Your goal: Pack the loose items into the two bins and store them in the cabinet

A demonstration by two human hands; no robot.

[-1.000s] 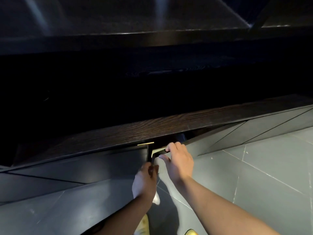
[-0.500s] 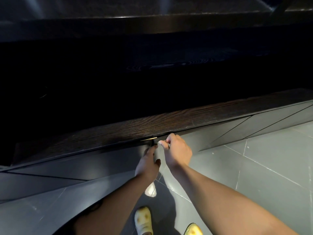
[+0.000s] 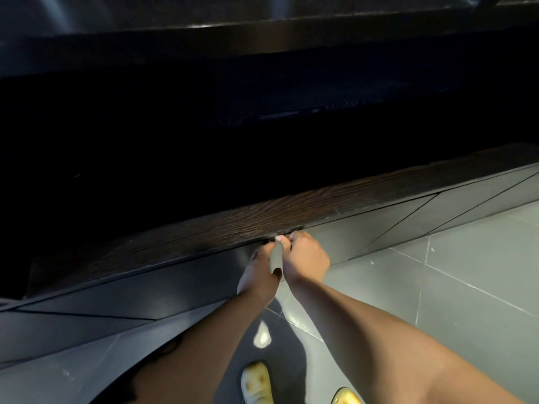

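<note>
The cabinet sits under a dark wood counter (image 3: pixel 291 211), and its two grey doors meet just below the counter edge. My left hand (image 3: pixel 258 275) lies against the left door (image 3: pixel 175 290), fingers stretched up toward its top corner. My right hand (image 3: pixel 306 258) is curled at the top corner of the right door (image 3: pixel 370 228), fingertips tucked under the counter lip. Almost no gap shows between the doors. The two bins and the items are out of sight.
Grey floor tiles (image 3: pixel 452 287) spread to the right. My feet in yellow shoes (image 3: pixel 256 383) stand close to the cabinet front. Above the counter everything is dark, with a shelf edge (image 3: pixel 262 30) faintly lit at the top.
The two doors stood ajar with a dark gap between them; they have swung in against the cabinet. Both hands moved forward with them, and my left hand changed from gripping to lying flat.
</note>
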